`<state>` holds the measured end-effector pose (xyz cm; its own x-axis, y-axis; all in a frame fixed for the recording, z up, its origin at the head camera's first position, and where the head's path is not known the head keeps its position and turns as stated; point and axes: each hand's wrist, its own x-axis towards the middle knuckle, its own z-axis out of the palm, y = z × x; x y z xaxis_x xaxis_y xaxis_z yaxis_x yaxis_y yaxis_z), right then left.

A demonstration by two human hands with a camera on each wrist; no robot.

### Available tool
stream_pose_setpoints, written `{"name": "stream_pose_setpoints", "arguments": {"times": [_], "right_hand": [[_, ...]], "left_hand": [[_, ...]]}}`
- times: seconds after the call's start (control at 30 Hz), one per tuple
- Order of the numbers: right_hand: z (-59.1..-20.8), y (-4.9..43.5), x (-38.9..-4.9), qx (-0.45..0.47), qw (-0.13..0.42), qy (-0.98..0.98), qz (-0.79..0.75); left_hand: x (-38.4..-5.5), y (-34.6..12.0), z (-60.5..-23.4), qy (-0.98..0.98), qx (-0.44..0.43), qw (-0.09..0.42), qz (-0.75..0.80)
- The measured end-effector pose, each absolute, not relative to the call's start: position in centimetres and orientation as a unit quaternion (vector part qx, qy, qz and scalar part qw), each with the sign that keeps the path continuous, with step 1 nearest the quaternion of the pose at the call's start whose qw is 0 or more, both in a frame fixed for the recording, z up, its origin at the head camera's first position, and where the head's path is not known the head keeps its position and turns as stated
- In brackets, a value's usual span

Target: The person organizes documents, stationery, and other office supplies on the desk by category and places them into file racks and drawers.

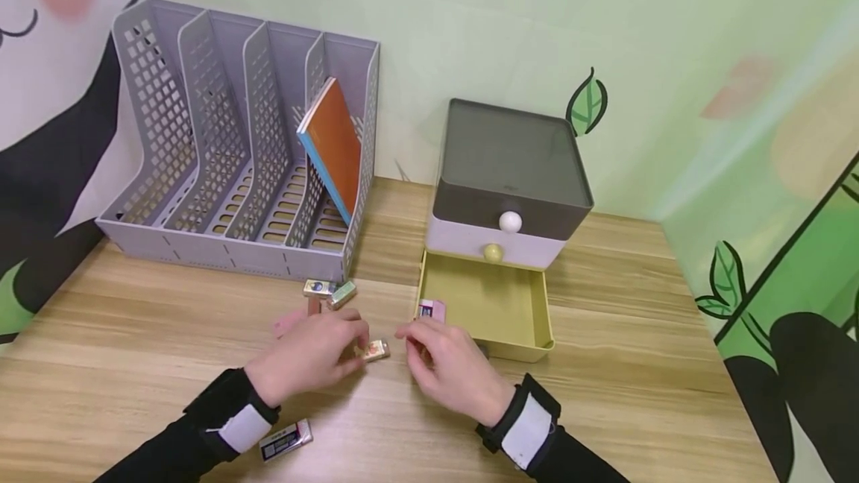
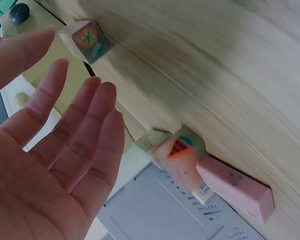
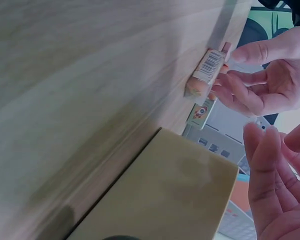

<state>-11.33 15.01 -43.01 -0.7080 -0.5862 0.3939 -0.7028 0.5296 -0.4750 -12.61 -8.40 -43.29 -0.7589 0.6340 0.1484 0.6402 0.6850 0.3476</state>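
Observation:
My left hand (image 1: 315,352) is just left of a small wrapped eraser (image 1: 377,350) on the table. In the left wrist view its fingers are loosely bent, holding nothing, with the fruit-printed eraser (image 2: 87,40) beyond the fingertips. My right hand (image 1: 456,367) hovers by the front left corner of the pulled-out yellow drawer (image 1: 496,297), fingers loosely curled and nothing seen between them. A pink-and-white eraser (image 1: 432,310) lies in that drawer, partly hidden by the right hand. Behind the left hand are a pink eraser (image 2: 235,187), a green eraser (image 1: 342,294) and a white-and-blue eraser (image 1: 319,288).
A dark-wrapped eraser (image 1: 286,440) lies near the left wrist. The grey file rack (image 1: 221,248) stands at the back left, an orange-covered book (image 1: 338,147) leaning in its right slot. The drawer unit (image 1: 513,151) with its dark top stands against the wall.

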Motion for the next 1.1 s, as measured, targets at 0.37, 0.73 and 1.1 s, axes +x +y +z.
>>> {"name": "stream_pose_setpoints", "arguments": {"times": [0.37,0.73,1.1], "right_hand": [[-43.4,15.6,-11.3,0.364,0.092,-0.874,0.309],[-43.1,16.5,-11.6,0.350,0.092,-0.874,0.323],[-43.2,17.2,-11.5,0.340,0.074,-0.874,0.338]], "left_hand": [[-12.7,-7.7,-43.7,-0.916,-0.345,-0.006,-0.204],[-12.5,-7.3,-44.0,-0.918,-0.341,0.008,-0.201],[-12.9,-8.7,-44.1,-0.898,-0.378,0.022,-0.223]]}}
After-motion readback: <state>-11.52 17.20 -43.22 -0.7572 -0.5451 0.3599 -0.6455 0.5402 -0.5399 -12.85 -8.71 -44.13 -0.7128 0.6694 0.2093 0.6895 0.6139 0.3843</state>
